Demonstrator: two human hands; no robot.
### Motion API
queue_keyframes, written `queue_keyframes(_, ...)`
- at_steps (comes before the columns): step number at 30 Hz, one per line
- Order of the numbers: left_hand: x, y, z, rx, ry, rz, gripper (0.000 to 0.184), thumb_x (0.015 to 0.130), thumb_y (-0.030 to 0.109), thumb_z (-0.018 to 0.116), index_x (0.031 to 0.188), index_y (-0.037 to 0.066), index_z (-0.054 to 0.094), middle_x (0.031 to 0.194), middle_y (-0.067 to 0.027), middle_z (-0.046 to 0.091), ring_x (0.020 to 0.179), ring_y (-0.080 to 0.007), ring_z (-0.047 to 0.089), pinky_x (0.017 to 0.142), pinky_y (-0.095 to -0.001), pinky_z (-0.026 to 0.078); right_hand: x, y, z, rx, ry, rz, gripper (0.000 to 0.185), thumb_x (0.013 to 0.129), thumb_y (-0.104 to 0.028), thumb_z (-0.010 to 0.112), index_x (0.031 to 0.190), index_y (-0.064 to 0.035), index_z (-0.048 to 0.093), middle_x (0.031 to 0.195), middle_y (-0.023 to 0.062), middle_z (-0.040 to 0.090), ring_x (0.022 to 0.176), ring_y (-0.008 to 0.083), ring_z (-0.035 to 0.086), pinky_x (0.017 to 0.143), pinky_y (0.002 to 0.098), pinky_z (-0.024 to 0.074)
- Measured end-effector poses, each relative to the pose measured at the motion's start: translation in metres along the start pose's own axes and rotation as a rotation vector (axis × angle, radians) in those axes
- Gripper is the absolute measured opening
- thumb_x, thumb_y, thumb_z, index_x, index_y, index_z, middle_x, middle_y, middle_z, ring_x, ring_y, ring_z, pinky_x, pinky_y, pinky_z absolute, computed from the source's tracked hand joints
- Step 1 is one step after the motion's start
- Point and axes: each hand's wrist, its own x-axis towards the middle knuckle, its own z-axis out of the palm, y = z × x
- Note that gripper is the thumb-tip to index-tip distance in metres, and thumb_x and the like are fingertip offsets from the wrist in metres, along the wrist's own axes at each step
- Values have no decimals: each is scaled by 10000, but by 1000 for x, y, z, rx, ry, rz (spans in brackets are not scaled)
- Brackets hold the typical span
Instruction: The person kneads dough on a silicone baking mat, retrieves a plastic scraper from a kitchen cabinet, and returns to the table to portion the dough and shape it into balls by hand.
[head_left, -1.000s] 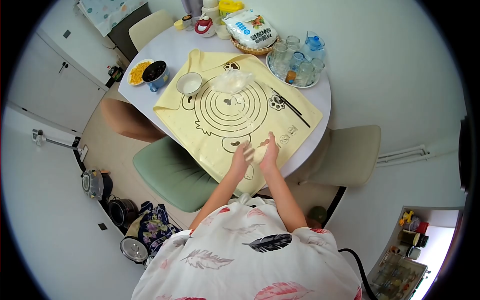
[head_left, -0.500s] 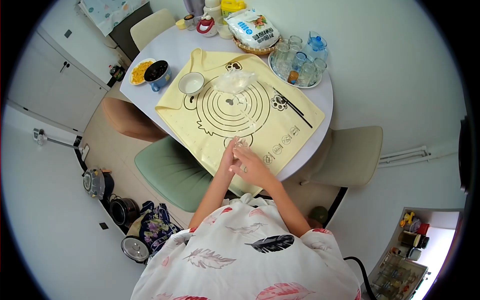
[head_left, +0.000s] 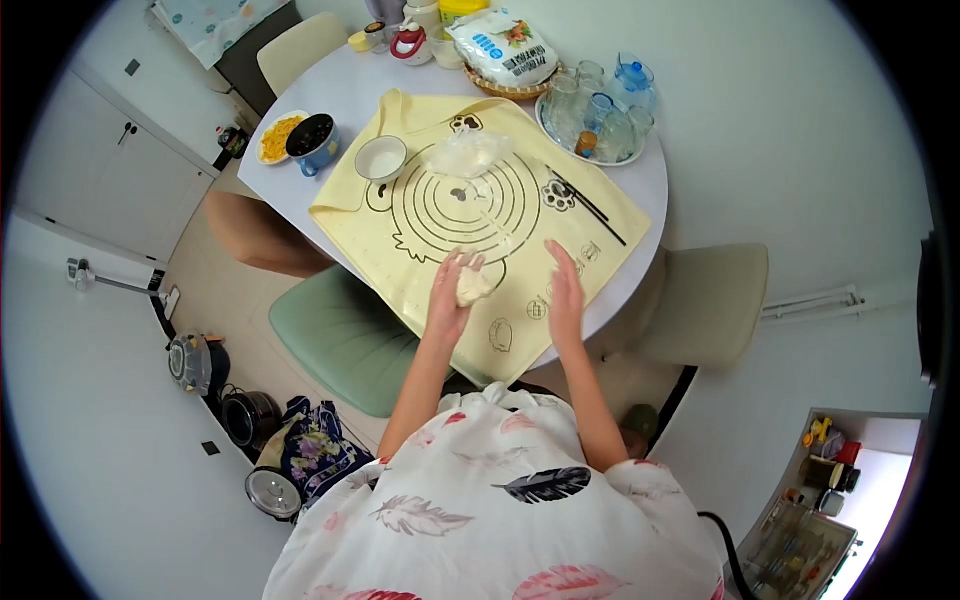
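A pale lump of dough rests against the palm and fingers of my left hand, over the near part of the yellow mat. To the right, apart from the dough, my right hand is held up with its fingers stretched and nothing in it. Beyond my hands, a clear plastic bag with something white inside lies on the mat's printed circles. A white bowl stands left of the bag, and black chopsticks lie on the mat's right side.
On the round table are a plate of yellow food strips, a blue mug with dark contents, a tray of glasses and a basket holding a white package. A green chair and a beige chair flank the near side.
My hands were together half a second ago and are now apart. The right hand has moved off to the right, while the dough has come into view at the left hand.
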Motion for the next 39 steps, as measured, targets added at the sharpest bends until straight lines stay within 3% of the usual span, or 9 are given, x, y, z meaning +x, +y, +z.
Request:
queue_keyframes(2, -12, -7, 23, 87, -168, -3, 473, 965, 270, 352, 1368, 49, 240, 1338, -136, 367, 1229, -245, 384, 976, -369, 380, -2, 39, 15, 212, -40, 218, 530, 960, -330, 283, 1391, -31, 202, 1443, 113, 229, 1314, 214, 247, 1071, 326, 177)
queue_keyframes(6, -18, -24, 31, 494, -412, 101, 587, 959, 409, 285, 1414, 69, 140, 1418, -126, 258, 1316, -236, 246, 1073, -327, 183, -5, 34, 41, 409, 25, 391, 560, 957, -371, 278, 1408, -59, 163, 1460, 97, 191, 1316, 201, 245, 1066, 320, 191)
queue_keyframes(11, -33, -39, 39, 584, -285, 77, 599, 958, 421, 215, 1425, 78, 66, 1488, -82, 42, 1367, -222, 53, 1094, -358, 101, -1, 21, 45, 19, 55, 335, 519, 940, -374, 343, 1317, -17, 337, 1296, 154, 416, 1172, 230, 421, 973, 313, 311)
queue_keyframes(13, -22, -51, 20, 1219, -257, 268, 590, 952, 414, 221, 1425, 87, 89, 1485, -108, 62, 1366, -285, 35, 1088, -416, 93, 3, 43, 40, -115, 94, 290, 487, 933, -362, 363, 1255, -1, 424, 1208, 204, 499, 1103, 269, 494, 921, 333, 367)
queue_keyframes(15, -11, -63, 9, 1576, -135, 312, 566, 943, 366, 267, 1419, 87, 136, 1461, -173, 118, 1343, -360, 93, 1071, -461, 108, 7, 64, 24, -231, -206, 751, 460, 924, -388, 419, 1147, 8, 486, 1140, 118, 504, 989, 132, 463, 826, 278, 385)
queue_keyframes(17, -4, -67, 7, 1858, 130, 203, 598, 911, 323, 374, 1411, 78, 155, 1430, -238, 134, 1311, -410, 160, 1026, -525, 179, 1, 78, 30, -222, -128, 674, 403, 880, -367, 491, 1067, -9, 503, 1106, 219, 527, 972, 258, 530, 806, 367, 406)
queue_keyframes(20, 3, -65, -33, 1613, 185, 359, 450, 900, 257, 410, 1283, 21, 385, 1313, -267, 321, 1211, -408, 318, 991, -496, 253, -8, 131, 34, -795, -48, -95, 405, 839, -331, 540, 1115, -39, 488, 1145, 159, 500, 1064, 303, 458, 894, 467, 327)
queue_keyframes(31, 0, -67, -107, 1228, 194, 269, 278, 899, 181, 449, 1015, -43, 565, 1020, -174, 570, 952, -234, 545, 855, -329, 412, 65, 142, 56, -1024, 158, -193, 358, 831, -271, 523, 1082, -16, 511, 1135, 148, 497, 1100, 332, 419, 925, 500, 274)
queue_keyframes(39, -9, -46, -110, 864, 240, 19, 247, 862, 6, 443, 1098, -20, 511, 1048, -85, 566, 974, -152, 537, 855, -255, 420, 33, 151, 94, -1479, -443, -274, 584, 863, -410, 404, 1317, -45, 376, 1398, 166, 290, 1280, 315, 266, 1048, 503, 165)
